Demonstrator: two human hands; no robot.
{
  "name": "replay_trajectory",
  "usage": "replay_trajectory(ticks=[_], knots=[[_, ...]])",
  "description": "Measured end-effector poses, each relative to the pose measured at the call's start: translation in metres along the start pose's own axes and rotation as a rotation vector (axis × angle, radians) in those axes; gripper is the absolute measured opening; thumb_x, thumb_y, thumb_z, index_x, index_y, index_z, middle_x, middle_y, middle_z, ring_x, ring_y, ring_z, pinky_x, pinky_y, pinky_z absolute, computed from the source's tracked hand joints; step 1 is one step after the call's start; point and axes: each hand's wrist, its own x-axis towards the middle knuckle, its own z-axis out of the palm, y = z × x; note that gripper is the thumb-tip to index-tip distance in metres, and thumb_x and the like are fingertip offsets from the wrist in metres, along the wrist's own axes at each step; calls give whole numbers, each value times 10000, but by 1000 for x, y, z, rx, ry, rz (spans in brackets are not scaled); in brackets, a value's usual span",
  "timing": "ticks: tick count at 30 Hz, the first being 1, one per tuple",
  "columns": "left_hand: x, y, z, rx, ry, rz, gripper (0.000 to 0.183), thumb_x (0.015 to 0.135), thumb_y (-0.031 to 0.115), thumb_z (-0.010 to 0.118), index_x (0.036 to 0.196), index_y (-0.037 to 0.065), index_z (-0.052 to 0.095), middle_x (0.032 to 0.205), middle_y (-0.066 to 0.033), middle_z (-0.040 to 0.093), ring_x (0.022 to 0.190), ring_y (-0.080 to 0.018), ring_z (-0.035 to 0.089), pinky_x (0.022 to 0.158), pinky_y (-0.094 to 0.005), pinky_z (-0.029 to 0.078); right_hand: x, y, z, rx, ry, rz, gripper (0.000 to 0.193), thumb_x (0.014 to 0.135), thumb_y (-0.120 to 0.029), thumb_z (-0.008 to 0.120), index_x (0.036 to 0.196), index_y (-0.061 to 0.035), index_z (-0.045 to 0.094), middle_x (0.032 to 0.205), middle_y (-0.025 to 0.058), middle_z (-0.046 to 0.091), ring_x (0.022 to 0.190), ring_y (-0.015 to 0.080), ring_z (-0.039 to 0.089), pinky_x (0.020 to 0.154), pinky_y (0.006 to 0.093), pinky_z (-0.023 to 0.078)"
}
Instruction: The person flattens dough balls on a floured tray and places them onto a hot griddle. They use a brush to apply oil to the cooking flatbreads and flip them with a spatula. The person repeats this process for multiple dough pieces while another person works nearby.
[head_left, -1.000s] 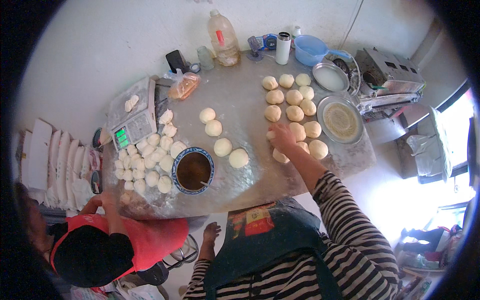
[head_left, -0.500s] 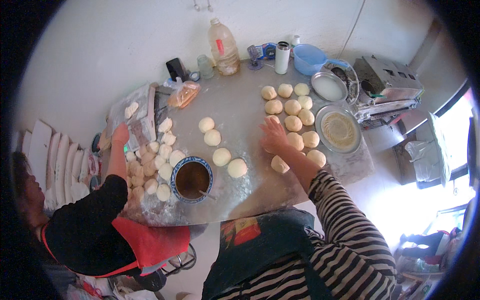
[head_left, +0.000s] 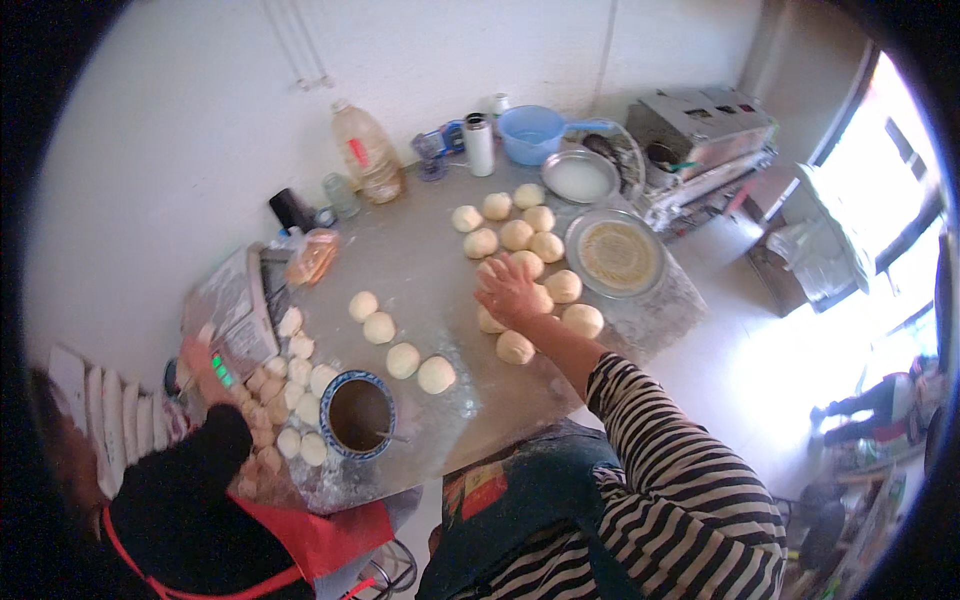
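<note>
My right hand [head_left: 512, 295], at the end of a black-and-white striped sleeve, lies palm down with fingers spread on the cluster of dough balls. Its fingertips cover most of one dough ball [head_left: 488, 270], and other balls touch or sit partly under the palm. Just in front of the wrist is another dough ball [head_left: 515, 348], with a further one [head_left: 582, 321] to its right. Smooth, pale round balls continue in rows behind the hand. My left hand does not show.
Right of the cluster stands a metal plate [head_left: 650, 270] with a pale layer; behind it is another round pan [head_left: 603, 181]. A blue-rimmed bowl [head_left: 388, 402] of brown filling, with a spoon, stands left. At far left a co-worker's hand [head_left: 203, 370] is by a scale [head_left: 240, 320].
The whole view has turned, shifting the table leftward. My right hand has moved slightly nearer over the dough balls, its fingers still spread. The co-worker's hand has come down toward the scale's front.
</note>
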Motion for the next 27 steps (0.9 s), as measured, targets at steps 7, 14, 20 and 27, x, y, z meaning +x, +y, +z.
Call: replay_trajectory(ticks=[7,14,20,27], knots=[[10,-12,1,112,-117,-55,283,848,202,550,1072,28,537,884,-77,614,783,-174,581,671,-303,470,-123,11,-84,267,13,147,362,776,-142,586,1125,-67,528,1187,166,501,1116,348,449,958,435,359],[51,40,38,263,-220,-4,274,846,185,551,1068,24,542,880,-74,612,775,-164,577,667,-293,469,-237,77,-128,243,-58,301,339,798,-88,538,1137,-91,543,1183,147,517,1107,317,466,945,413,379],[94,156,177,457,-347,130,266,845,170,551,1064,20,546,877,-73,609,767,-155,573,664,-285,468,-252,113,-112,454,-126,312,346,839,-78,451,1177,-49,518,1282,145,434,1164,296,426,978,375,356],[101,233,350,640,-468,217,257,844,154,552,1060,15,552,873,-70,607,759,-145,569,660,-275,467,-312,219,-162,657,-83,313,269,839,-114,514,1104,-97,553,1243,97,467,1104,257,488,887,355,433]])
